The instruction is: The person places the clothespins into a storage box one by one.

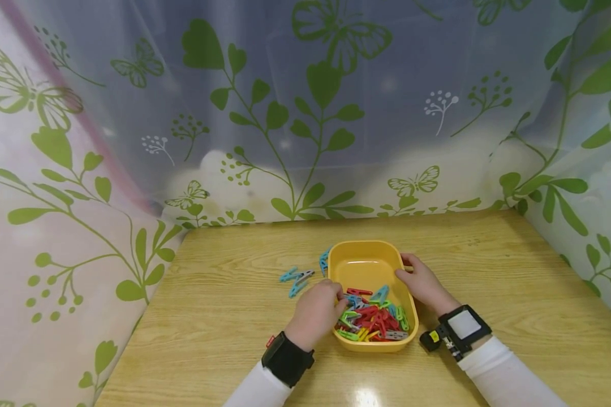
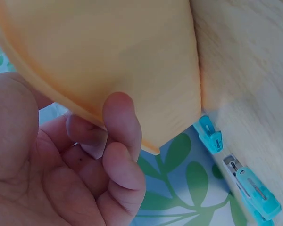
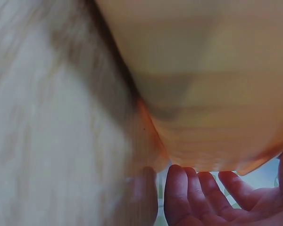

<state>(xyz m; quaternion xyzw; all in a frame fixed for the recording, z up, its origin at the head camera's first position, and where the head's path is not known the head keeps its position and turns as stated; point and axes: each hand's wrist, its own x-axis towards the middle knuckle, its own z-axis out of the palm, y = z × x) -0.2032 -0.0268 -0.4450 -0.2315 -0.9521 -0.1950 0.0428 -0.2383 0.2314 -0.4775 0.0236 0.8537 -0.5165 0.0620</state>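
A yellow plastic basin (image 1: 365,345) sits on the table, with many coloured clothespins (image 1: 377,316) heaped at its near end. My left hand (image 1: 317,311) grips the basin's left rim; in the left wrist view, fingers (image 2: 121,120) curl against the outer wall with the rim between them and the thumb side. At the right rim, my right hand (image 1: 427,285) holds on with the thumb over the edge. The right wrist view shows that hand's fingertips (image 3: 177,176) beside the basin's outer wall. Blue clothespins (image 1: 296,278) lie on the table left of the basin.
The wooden table (image 1: 224,316) meets a patterned curtain (image 1: 265,113) at the back and on both sides. Another blue clothespin (image 1: 324,261) lies close against the basin's left wall. A strapped device (image 1: 460,330) sits on the right wrist.
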